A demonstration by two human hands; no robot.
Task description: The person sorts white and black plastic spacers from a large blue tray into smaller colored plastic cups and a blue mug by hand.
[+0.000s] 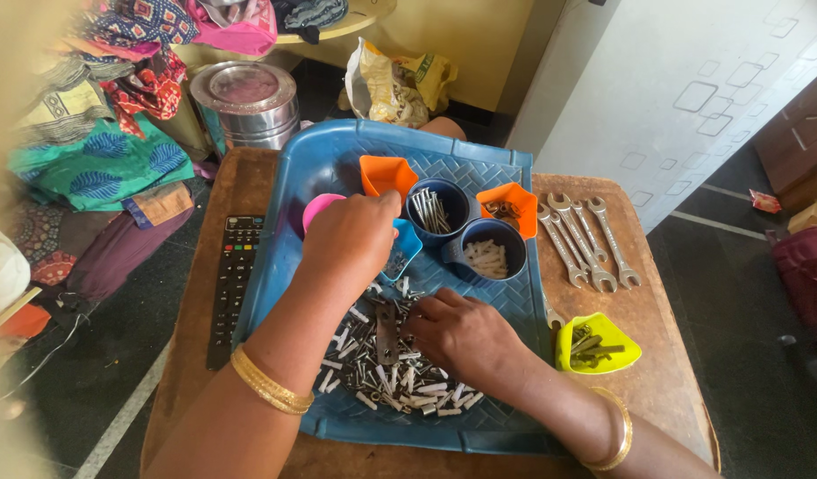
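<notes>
On the desk (pixel 666 355) lies a blue tray (pixel 293 266). The left hand (pixel 351 239) hovers over a small light-blue cup (pixel 408 244); the right hand (pixel 462 333) rests on the pile of screws and wall plugs (pixel 373 368). Wrenches (pixel 586 239) lie to the right, a yellow cup (pixel 604 350) nearer.

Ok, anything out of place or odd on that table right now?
Mostly tidy. A loose pile of hardware lies in the blue tray, not in cups. A yellow cup sits outside the tray, beside the spanners. A TV remote lies among tools.
</notes>
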